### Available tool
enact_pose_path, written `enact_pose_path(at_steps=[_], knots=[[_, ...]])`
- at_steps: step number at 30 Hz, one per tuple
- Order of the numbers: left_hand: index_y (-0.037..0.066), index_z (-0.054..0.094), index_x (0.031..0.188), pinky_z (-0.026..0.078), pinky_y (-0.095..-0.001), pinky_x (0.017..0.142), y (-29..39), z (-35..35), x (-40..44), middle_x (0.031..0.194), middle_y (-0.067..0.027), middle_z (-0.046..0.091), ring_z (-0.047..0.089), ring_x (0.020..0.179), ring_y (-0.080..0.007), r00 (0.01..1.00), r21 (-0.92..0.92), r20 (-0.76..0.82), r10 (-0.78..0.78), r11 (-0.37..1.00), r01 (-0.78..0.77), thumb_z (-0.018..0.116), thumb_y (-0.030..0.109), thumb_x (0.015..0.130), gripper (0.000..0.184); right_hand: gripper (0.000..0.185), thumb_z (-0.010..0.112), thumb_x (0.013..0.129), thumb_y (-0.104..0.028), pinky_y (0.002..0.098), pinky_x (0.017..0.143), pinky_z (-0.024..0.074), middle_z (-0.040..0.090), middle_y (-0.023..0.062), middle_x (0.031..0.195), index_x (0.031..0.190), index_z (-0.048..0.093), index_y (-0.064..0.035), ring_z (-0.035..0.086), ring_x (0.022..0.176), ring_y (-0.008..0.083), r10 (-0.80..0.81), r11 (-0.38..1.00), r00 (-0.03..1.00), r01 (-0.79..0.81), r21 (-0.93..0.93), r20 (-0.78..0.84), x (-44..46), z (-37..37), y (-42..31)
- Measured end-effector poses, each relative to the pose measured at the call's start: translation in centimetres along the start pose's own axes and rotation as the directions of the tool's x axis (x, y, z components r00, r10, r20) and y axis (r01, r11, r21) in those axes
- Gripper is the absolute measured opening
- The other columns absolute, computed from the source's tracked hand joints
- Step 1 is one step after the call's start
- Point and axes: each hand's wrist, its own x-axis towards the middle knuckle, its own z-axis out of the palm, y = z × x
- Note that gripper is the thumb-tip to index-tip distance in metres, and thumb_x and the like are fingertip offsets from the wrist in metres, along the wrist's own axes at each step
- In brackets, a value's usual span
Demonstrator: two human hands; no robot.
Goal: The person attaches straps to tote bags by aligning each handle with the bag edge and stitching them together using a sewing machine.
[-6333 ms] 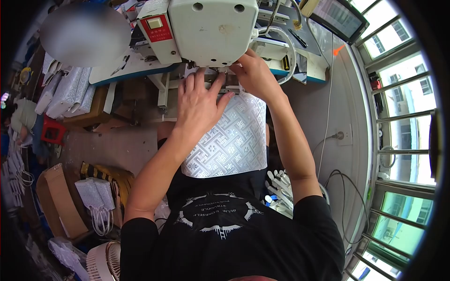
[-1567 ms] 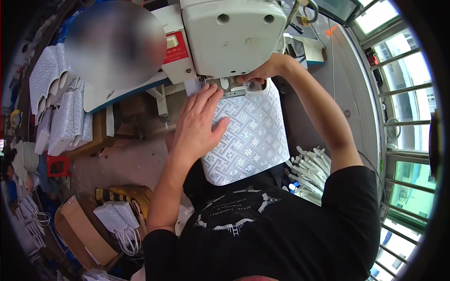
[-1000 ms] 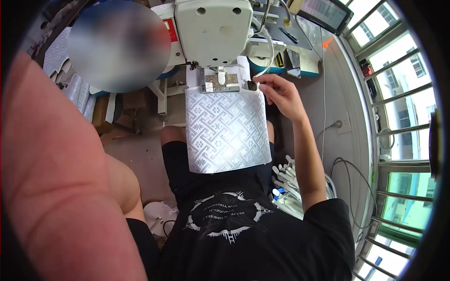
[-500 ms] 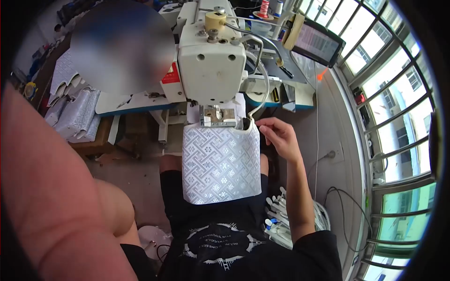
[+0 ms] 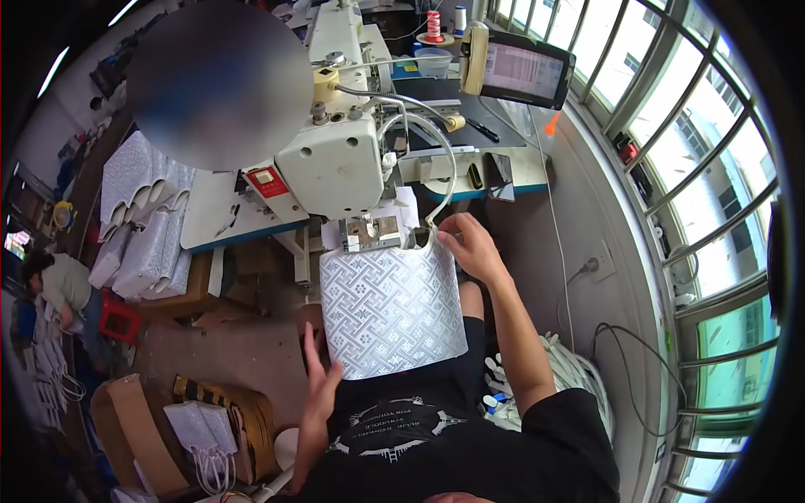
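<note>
A silver-white patterned bag piece (image 5: pixel 390 310) hangs from the metal clamp plate (image 5: pixel 371 234) under the head of the white sewing machine (image 5: pixel 331 168). My right hand (image 5: pixel 471 248) has its thumb and fingers pinched at the piece's upper right corner, beside the end of a white cord or tube (image 5: pixel 454 168). Just left of the piece's lower left edge is my left hand (image 5: pixel 319 377), fingers apart and pointing up, with nothing in it. Whether its thumb touches the fabric is unclear.
Patterned bags (image 5: pixel 151 251) are stacked at the left. Lower left are a cardboard box (image 5: pixel 138 436) and bags with cord handles (image 5: pixel 201 427). White strips (image 5: pixel 549 369) lie by my right side. A tablet (image 5: pixel 520 71) stands behind. Another person (image 5: pixel 63 285) bends at far left.
My left hand has moved from close before the camera down beside the piece. My right hand stays at its upper right corner. The view has shifted, showing more of the machine's top and left side.
</note>
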Motion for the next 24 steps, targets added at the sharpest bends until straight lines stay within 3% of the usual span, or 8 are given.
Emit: enact_pose_path(at_steps=[3,5,8,12,15,19,20,24], knots=[[0.012,-0.001,0.17,0.034,-0.0469,0.122,1.1,3.2,-2.3,0.17,-0.0247,0.019,0.037,0.15,-0.0346,0.996,-0.073,0.051,-0.079,0.994,0.082,0.073,0.021,0.098,0.103,0.021,0.07,0.101,-0.021,0.036,0.076,0.0564,0.071,0.0135,0.094,0.104,0.066,-0.0006,0.07,0.085,0.0266,-0.057,0.991,0.995,0.047,-0.121,-0.082,1.1,0.2,-3.1],[0.011,-0.002,0.17,0.037,-0.045,0.12,1.2,4.2,-3.2,0.169,-0.0244,0.02,0.04,0.149,-0.0336,0.992,-0.112,0.061,-0.111,0.987,0.117,0.074,0.017,0.097,0.105,0.022,0.07,0.101,-0.023,0.0375,0.077,0.0564,0.072,0.0139,0.093,0.103,0.065,-0.001,0.07,0.086,0.0285,-0.102,0.98,0.995,0.104,-0.17,0.019,2.0,1.1,-2.7],[0.006,0.002,0.169,0.044,-0.0396,0.115,1.1,4.4,-2.2,0.167,-0.0236,0.023,0.048,0.142,-0.0305,0.999,0.107,-0.031,0.028,0.994,-0.024,0.074,0.01,0.094,0.104,0.024,0.069,0.102,-0.026,0.0404,0.078,0.0563,0.072,0.0147,0.09,0.101,0.064,-0.0019,0.07,0.088,0.0324,-0.168,0.942,0.97,0.21,-0.263,0.174,2.8,1.9,-2.4],[0.007,0.004,0.169,0.036,-0.041,0.121,2.5,4.8,-2.4,0.164,-0.0182,0.031,0.044,0.144,-0.027,0.997,0.155,-0.065,0.051,0.987,-0.041,0.068,0.011,0.096,0.097,0.027,0.068,0.101,-0.03,0.0435,0.078,0.0554,0.073,0.0128,0.085,0.101,0.064,-0.0031,0.07,0.089,0.035,-0.148,0.949,0.952,0.213,-0.234,0.267,2.0,0.5,-3.0],[0.007,0.007,0.169,0.037,-0.0403,0.12,4.9,5.8,-2.5,0.163,-0.0183,0.034,0.045,0.143,-0.0269,0.996,0.1,-0.065,0.066,0.993,-0.059,0.067,0.012,0.096,0.095,0.022,0.069,0.101,-0.026,0.0406,0.077,0.0557,0.073,0.0099,0.083,0.099,0.065,-0.0041,0.071,0.089,0.0318,-0.196,0.92,0.931,0.284,-0.271,0.309,1.9,-1.9,-4.6],[0.006,0.011,0.168,0.04,-0.0391,0.118,6.5,5.2,-2.5,0.161,-0.0182,0.037,0.047,0.142,-0.0261,0.995,0.047,-0.092,0.042,0.998,-0.038,0.067,0.014,0.096,0.092,0.014,0.071,0.099,-0.018,0.039,0.078,0.0563,0.074,0.0114,0.09,0.101,0.067,-0.004,0.071,0.089,0.0293,-0.014,0.964,0.923,0.114,-0.239,0.385,2.0,-2.0,-5.8],[0.005,0.012,0.168,0.041,-0.0387,0.116,6.7,5.1,-2.5,0.16,-0.018,0.038,0.047,0.141,-0.0257,0.994,0.037,-0.1,0.032,0.999,-0.028,0.067,0.014,0.096,0.091,0.014,0.071,0.099,-0.018,0.039,0.078,0.0563,0.074,0.0114,0.09,0.101,0.067,-0.004,0.071,0.089,0.0293,-0.013,0.964,0.924,0.114,-0.242,0.383,2.3,-1.8,-6.0],[0.003,0.011,0.168,0.047,-0.0385,0.112,5.7,5.3,-2.1,0.16,-0.0214,0.037,0.052,0.136,-0.0268,0.991,0.076,-0.095,0.096,0.993,-0.089,0.07,0.01,0.095,0.094,0.009,0.07,0.099,-0.01,0.0359,0.082,0.057,0.075,0.0123,0.104,0.102,0.069,-0.0018,0.073,0.09,0.0235,-0.179,0.98,0.982,0.183,-0.078,0.056,4.3,-0.4,-8.2]])
